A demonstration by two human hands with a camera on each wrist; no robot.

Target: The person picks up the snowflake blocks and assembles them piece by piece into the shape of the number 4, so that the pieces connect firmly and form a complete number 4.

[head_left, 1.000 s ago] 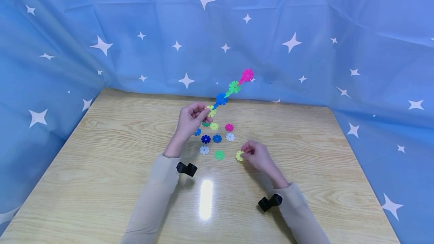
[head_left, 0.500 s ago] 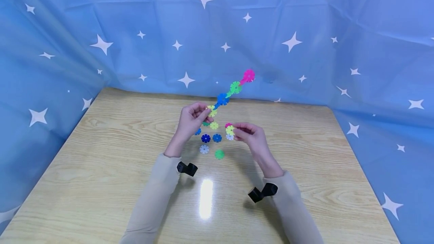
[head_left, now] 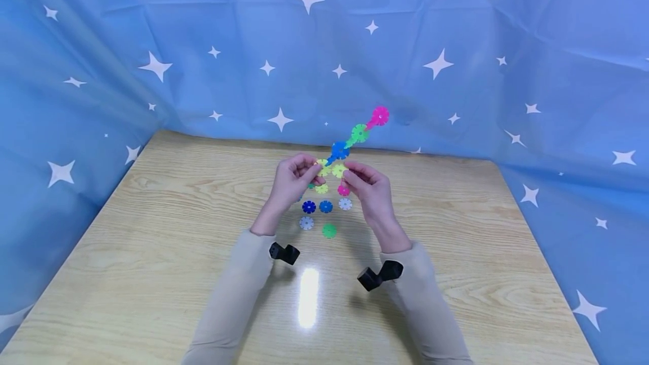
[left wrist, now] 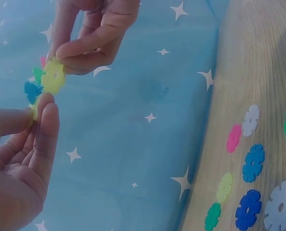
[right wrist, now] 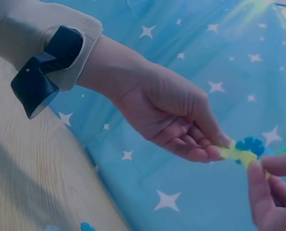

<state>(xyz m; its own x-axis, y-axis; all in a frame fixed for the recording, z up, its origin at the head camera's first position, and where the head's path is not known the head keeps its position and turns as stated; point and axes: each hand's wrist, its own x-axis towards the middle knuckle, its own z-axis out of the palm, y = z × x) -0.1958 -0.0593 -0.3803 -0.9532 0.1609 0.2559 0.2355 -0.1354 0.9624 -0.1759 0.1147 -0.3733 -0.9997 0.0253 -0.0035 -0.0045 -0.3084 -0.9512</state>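
My left hand (head_left: 294,182) pinches a yellow notched disc (head_left: 323,167) at the lower end of a chain of interlocking plastic discs. From there the chain slants up and right through a blue disc (head_left: 340,150) and a green disc (head_left: 360,133) to a pink disc (head_left: 380,116). Between thumb and fingers, my right hand (head_left: 374,190) holds a second yellow disc (left wrist: 53,77), its edge close beside the chain's yellow end. Both hands are raised above the table. In the right wrist view the two yellow pieces overlap, between the left fingertips (right wrist: 215,151) and the right hand.
Below the hands, loose discs lie on the wooden table (head_left: 177,252): navy (head_left: 309,207), blue (head_left: 326,207), pink (head_left: 343,190), green (head_left: 329,231), yellow (head_left: 321,188), two white, and a teal one partly hidden. A blue star-patterned cloth (head_left: 228,89) hangs behind the table.
My right hand has lifted the yellow disc off the table and carried it up and left to the chain's lower end. The left hand and chain have shifted slightly right.
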